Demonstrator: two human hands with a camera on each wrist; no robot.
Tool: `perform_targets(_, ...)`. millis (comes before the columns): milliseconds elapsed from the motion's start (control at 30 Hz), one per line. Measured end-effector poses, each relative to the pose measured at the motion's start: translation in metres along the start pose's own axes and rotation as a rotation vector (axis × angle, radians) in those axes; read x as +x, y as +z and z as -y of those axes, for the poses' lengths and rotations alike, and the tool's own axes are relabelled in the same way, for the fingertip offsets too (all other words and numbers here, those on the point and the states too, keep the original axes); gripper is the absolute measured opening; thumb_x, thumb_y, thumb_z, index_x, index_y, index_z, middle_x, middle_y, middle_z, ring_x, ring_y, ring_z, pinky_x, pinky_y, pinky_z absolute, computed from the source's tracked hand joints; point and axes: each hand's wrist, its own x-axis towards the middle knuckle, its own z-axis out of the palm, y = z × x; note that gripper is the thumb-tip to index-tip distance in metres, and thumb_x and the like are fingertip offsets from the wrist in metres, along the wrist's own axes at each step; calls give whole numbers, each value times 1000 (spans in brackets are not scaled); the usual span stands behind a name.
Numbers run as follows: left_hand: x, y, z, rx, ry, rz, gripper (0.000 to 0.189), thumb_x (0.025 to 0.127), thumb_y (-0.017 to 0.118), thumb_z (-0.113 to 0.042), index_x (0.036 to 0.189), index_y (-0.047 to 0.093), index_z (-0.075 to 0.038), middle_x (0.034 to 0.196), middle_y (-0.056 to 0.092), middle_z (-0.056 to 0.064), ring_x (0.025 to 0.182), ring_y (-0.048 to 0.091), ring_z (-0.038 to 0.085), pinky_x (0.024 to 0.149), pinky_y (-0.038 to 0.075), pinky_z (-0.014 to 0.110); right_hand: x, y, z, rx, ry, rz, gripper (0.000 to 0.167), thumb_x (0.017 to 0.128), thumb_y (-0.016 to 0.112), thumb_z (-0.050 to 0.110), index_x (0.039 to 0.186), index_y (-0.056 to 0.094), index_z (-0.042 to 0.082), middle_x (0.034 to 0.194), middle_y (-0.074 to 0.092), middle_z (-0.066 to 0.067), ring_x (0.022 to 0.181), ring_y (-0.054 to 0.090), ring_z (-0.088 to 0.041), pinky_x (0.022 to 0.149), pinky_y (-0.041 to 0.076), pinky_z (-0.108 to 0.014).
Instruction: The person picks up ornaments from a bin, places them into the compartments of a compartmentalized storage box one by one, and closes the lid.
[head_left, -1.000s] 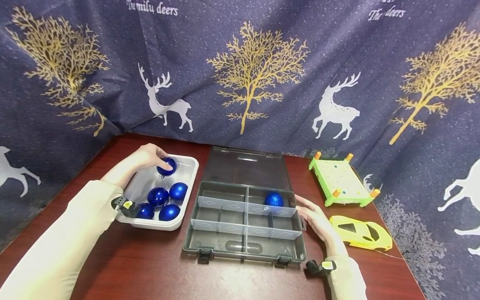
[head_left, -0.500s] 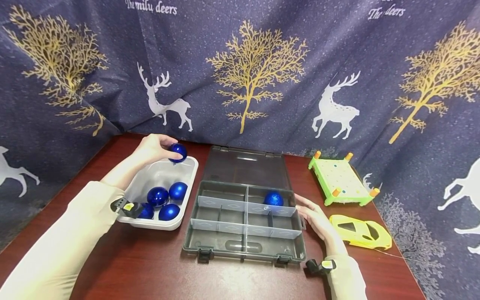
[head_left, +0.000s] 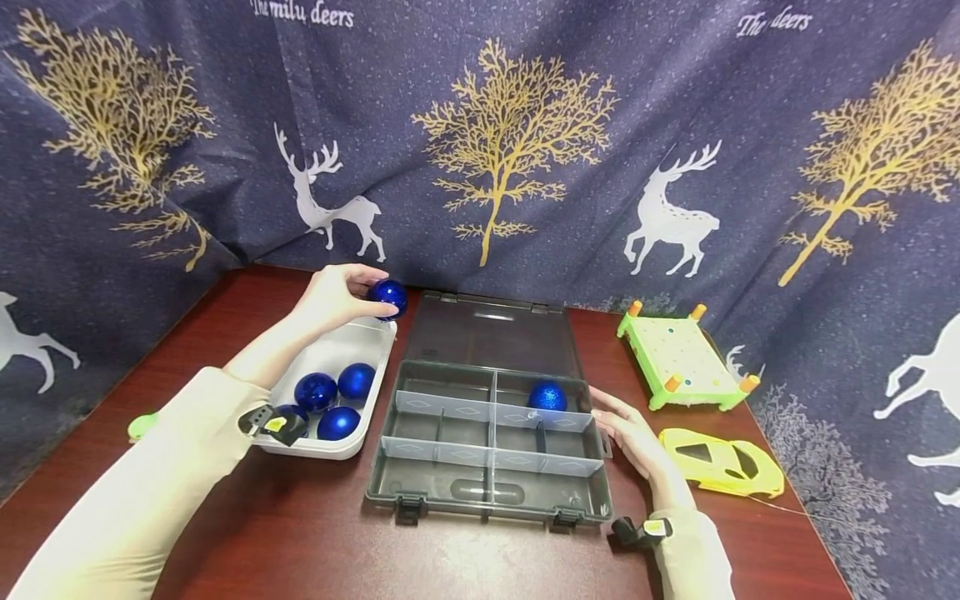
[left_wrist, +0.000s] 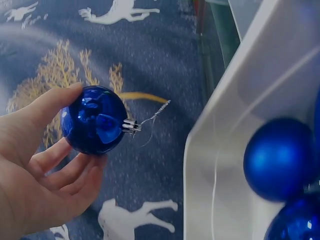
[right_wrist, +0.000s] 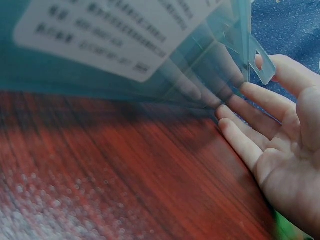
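Note:
My left hand [head_left: 333,296] pinches a shiny blue Christmas ball [head_left: 387,299] between thumb and fingers, held above the far right corner of the white tray [head_left: 330,451]. A silver cap and a loop of string show on the ball [left_wrist: 95,120] in the left wrist view. Several more blue balls, glossy and matte, lie in the tray. To its right stands a grey see-through divider box [head_left: 427,479], lid folded back; a glittery blue ball [head_left: 547,398] sits in its far right compartment. My right hand [head_left: 637,442] touches the box's right side with outstretched fingers [right_wrist: 242,140].
On the right are a green toy bed frame [head_left: 682,362] with orange-tipped posts and a yellow toy car [head_left: 723,465]. A small green item [head_left: 141,427] shows beside the left sleeve. A dark printed cloth [head_left: 525,167] hangs behind the table.
My left hand has lifted the shiny Christmas ball out of the tray and carried it up and to the right. The right hand has stayed at the box.

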Motion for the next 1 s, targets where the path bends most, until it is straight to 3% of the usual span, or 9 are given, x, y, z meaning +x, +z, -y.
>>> perform_targets(200,-1,16,-15,-41,11,7,52,73,86,-26,118,70,-6,110,73,14,92,71,26,73,48,18,0,0,1,0,2,0,55,101,42,0,145,16,-20,119,69,7,103,67,-3,92,50,-17)
perform_targets(467,0,38,-28,-98,26,69,55,72,87,-22,119,68,-3,115,71,17,100,70,30,88,55,42,0,-1,0,2,-2,1,56,100,43,1,145,17,-20,120,68,8,103,66,-3,92,50,-17)
perform_targets(1000,-11,77,-41,-86,46,160,53,72,87,-23,118,68,-2,116,70,16,103,69,30,94,53,42,0,-1,0,-8,10,-6,57,101,45,3,146,17,-19,121,68,7,103,66,-3,92,50,-18)
